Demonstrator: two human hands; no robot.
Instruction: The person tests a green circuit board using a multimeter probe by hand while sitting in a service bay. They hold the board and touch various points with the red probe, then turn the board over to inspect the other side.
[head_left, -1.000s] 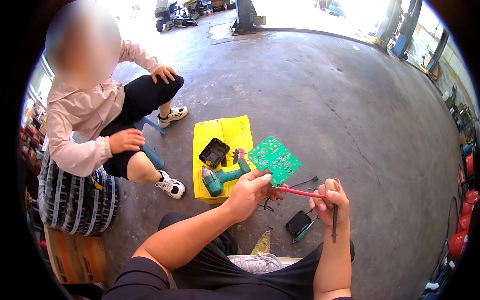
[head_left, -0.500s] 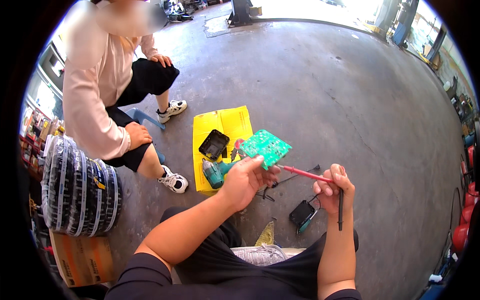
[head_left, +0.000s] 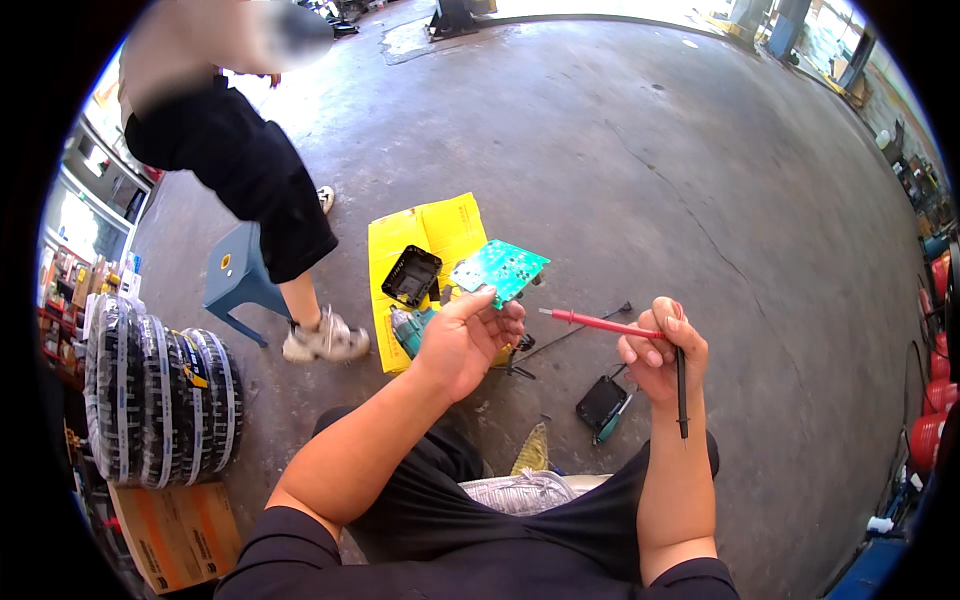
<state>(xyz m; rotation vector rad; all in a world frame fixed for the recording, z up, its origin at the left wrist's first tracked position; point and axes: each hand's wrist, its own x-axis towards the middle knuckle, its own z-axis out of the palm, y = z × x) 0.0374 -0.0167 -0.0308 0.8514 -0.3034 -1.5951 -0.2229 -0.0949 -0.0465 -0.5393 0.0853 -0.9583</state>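
Note:
My left hand (head_left: pixel 465 340) is closed on one edge of a green circuit board (head_left: pixel 508 268), holding it up over the yellow sheet on the floor. In my right hand (head_left: pixel 668 350) are two test probes. The red probe (head_left: pixel 600 323) points left toward the board, its tip apart from it; the black probe (head_left: pixel 682 395) hangs downward. On the yellow sheet (head_left: pixel 450 215) lie an open black plastic case (head_left: pixel 411 276) and a teal power tool (head_left: pixel 407 330), partly hidden by my left hand. A small black and teal device (head_left: pixel 602 402) rests on the floor below my right hand.
At the left a person in black shorts (head_left: pixel 265 190) stands beside a blue stool (head_left: pixel 235 265). Wrapped tires (head_left: pixel 165 400) stand near a cardboard box (head_left: pixel 180 535). A thin dark rod (head_left: pixel 575 330) lies on the concrete floor. Red containers (head_left: pixel 930 435) line the right edge.
The person at the left has risen from the stool. My left hand and the board have moved a little left, and the gap between the board and the red probe's tip has widened.

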